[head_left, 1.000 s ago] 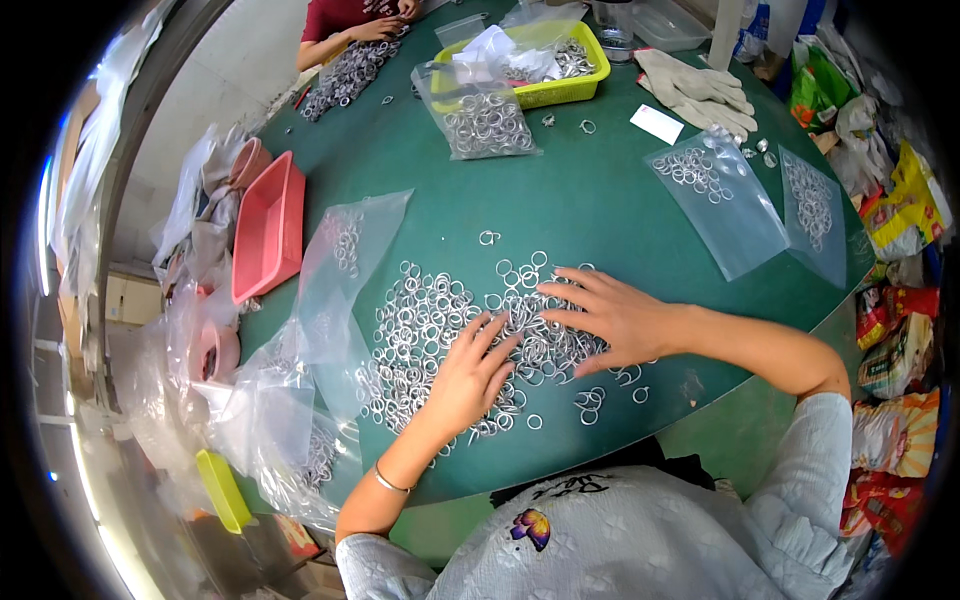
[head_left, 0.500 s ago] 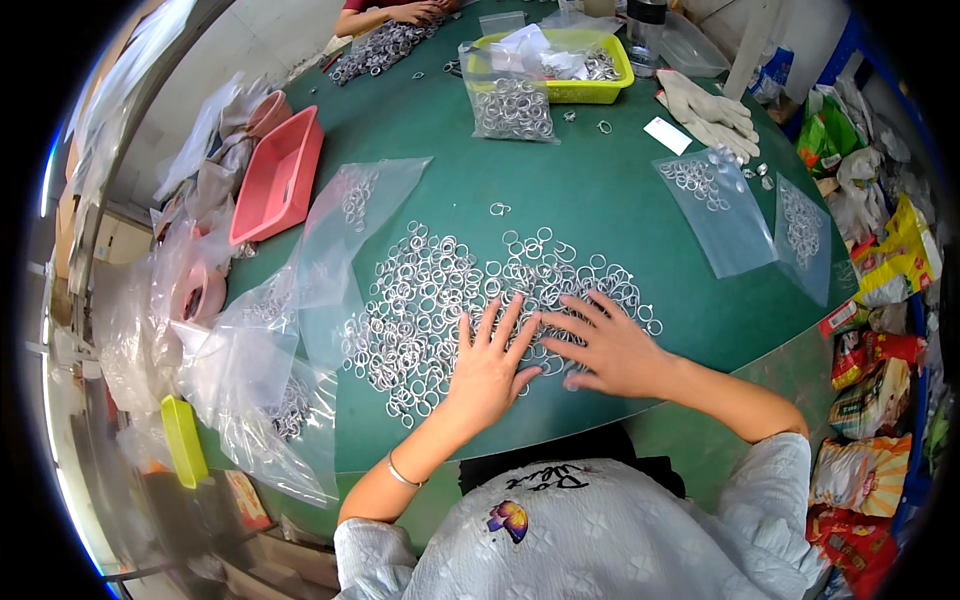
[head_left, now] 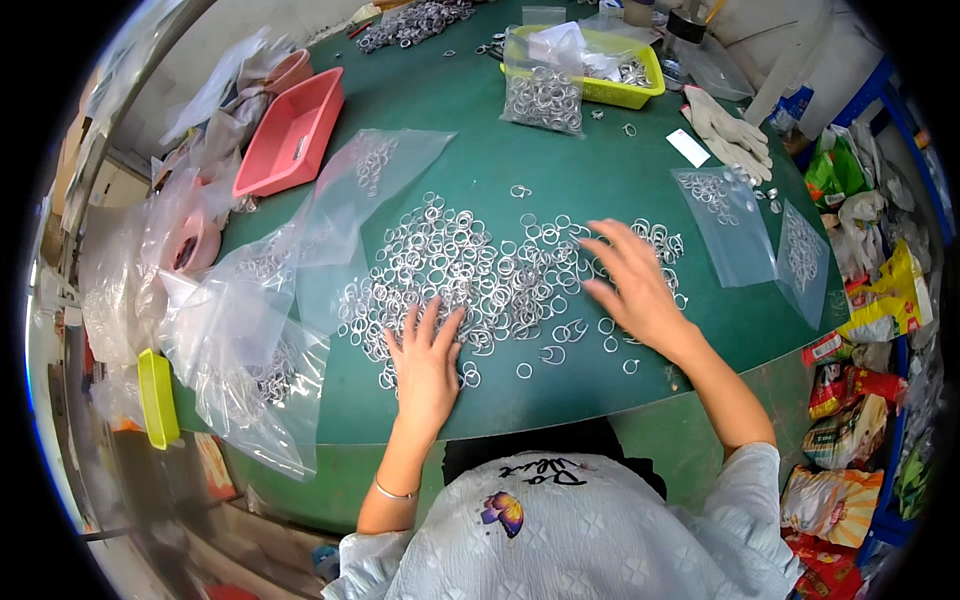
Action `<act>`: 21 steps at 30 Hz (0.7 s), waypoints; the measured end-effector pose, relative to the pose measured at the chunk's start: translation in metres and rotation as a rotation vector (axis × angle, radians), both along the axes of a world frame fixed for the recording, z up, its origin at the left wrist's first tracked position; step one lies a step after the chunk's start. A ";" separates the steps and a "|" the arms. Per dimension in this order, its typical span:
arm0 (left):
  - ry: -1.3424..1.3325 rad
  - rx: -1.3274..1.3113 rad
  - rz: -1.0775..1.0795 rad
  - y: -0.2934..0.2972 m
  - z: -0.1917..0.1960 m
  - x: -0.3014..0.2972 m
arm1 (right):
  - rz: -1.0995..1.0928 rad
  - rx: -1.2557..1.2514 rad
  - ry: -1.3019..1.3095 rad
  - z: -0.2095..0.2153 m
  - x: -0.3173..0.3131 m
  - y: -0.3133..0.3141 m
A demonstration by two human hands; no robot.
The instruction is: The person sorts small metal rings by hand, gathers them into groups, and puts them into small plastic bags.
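Note:
A wide heap of silvery metal rings [head_left: 440, 250] lies spread over the green tabletop [head_left: 510, 410]. At the heap's near left edge my left hand [head_left: 427, 372] rests with fingers apart, its fingertips on the rings. My right hand [head_left: 638, 290] is over the right part of the heap, fingers spread, with rings on both sides of it. Neither hand grips anything. Several loose rings [head_left: 551, 354] are scattered between the hands, near the table's front edge. One ring [head_left: 520, 191] lies by itself beyond the heap.
Clear plastic bags with rings [head_left: 270, 345] cover the left side, beside a pink tray [head_left: 292, 130]. At the back stand a yellow-green basket [head_left: 625, 95] and a filled bag of rings [head_left: 543, 100]. Gloves [head_left: 728, 130], a white card [head_left: 688, 148] and flat ring bags [head_left: 735, 240] lie right.
My hands have parted: the left moved left, the right moved right and farther over the heap. Rings between them are more scattered. The view has shifted, and the person across the table is out of sight.

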State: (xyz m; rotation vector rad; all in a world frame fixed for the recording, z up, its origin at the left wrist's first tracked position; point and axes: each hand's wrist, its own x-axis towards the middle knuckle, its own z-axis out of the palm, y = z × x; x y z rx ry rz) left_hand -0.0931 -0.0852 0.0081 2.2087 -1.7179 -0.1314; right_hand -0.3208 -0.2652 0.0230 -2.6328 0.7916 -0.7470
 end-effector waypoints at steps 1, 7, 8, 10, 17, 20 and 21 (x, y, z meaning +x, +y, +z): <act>0.011 -0.025 0.021 -0.001 -0.002 0.000 | 0.061 0.054 0.081 0.004 0.011 0.006; 0.086 -0.109 0.079 0.006 0.004 -0.008 | 0.296 0.010 0.192 -0.018 0.038 0.025; 0.129 -0.127 0.087 0.009 0.004 -0.009 | 0.317 0.037 0.201 -0.016 0.031 0.025; 0.189 -0.192 0.088 0.014 0.008 -0.012 | 0.308 -0.051 0.081 -0.021 0.018 0.024; 0.416 -0.391 -0.007 0.022 0.025 -0.021 | -0.059 0.276 -0.152 -0.008 -0.023 0.026; 0.438 -0.423 -0.014 0.022 0.024 -0.026 | -0.210 0.491 -0.306 -0.009 -0.027 0.030; 0.440 -0.426 -0.019 0.022 0.024 -0.027 | -0.264 0.586 -0.359 -0.009 -0.029 0.031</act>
